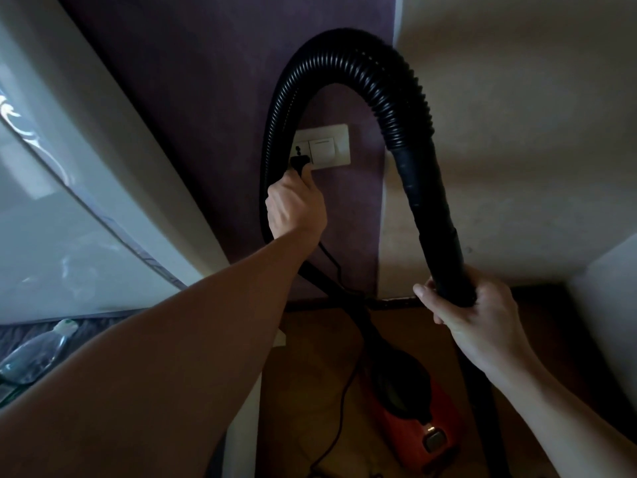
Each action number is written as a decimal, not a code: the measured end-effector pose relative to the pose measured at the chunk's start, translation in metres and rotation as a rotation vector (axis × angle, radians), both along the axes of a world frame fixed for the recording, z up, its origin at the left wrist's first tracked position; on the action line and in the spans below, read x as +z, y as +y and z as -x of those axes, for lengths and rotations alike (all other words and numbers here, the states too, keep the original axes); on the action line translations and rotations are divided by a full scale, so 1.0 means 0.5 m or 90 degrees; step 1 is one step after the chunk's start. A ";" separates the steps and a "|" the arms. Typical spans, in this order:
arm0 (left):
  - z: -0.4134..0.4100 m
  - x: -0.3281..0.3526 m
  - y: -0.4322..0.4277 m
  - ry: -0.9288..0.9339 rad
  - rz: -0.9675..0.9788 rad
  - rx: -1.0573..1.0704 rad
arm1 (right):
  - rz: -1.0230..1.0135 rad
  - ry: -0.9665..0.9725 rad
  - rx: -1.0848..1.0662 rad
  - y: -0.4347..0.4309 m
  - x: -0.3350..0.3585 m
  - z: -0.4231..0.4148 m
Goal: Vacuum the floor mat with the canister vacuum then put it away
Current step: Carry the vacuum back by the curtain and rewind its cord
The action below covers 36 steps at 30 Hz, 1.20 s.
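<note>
A red and black canister vacuum (410, 415) sits on the wooden floor below me. Its black ribbed hose (348, 53) arches up in front of the purple wall. My right hand (472, 315) grips the hose's smooth black handle end (434, 215). My left hand (296, 208) reaches to the white wall socket plate (324, 146) and pinches the black plug (299, 162), which sits at the socket. The black power cord (339, 419) runs down the wall and across the floor. No floor mat is in view.
A pale refrigerator door (69, 201) fills the left side. A clear plastic bottle (38, 353) lies on a surface at the lower left. A beige wall (517, 132) stands on the right, with a white edge (606, 305) at the far right.
</note>
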<state>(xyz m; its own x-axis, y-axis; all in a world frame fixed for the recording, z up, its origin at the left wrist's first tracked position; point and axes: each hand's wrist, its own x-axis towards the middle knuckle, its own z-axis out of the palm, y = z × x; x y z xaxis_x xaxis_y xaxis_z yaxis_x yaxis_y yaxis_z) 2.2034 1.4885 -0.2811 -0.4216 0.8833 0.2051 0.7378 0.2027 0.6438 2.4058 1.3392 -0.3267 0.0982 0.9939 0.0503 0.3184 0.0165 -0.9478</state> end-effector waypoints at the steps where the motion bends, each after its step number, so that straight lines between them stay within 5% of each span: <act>1: 0.000 0.001 0.000 0.002 -0.004 -0.001 | 0.002 0.002 -0.003 0.000 -0.001 0.002; 13: -0.009 -0.091 -0.148 -0.089 -0.002 -0.065 | 0.071 0.018 -0.033 -0.021 -0.014 0.026; 20: -0.003 -0.194 -0.273 -0.167 0.186 -0.219 | 0.074 0.005 -0.032 -0.085 -0.035 -0.020; 33: -0.062 -0.336 -0.376 -0.023 0.380 -0.426 | 0.097 0.013 -0.026 -0.192 -0.157 -0.177; 36: -0.096 -0.381 -0.376 0.098 0.362 -0.446 | 0.094 0.009 -0.031 -0.193 -0.194 -0.199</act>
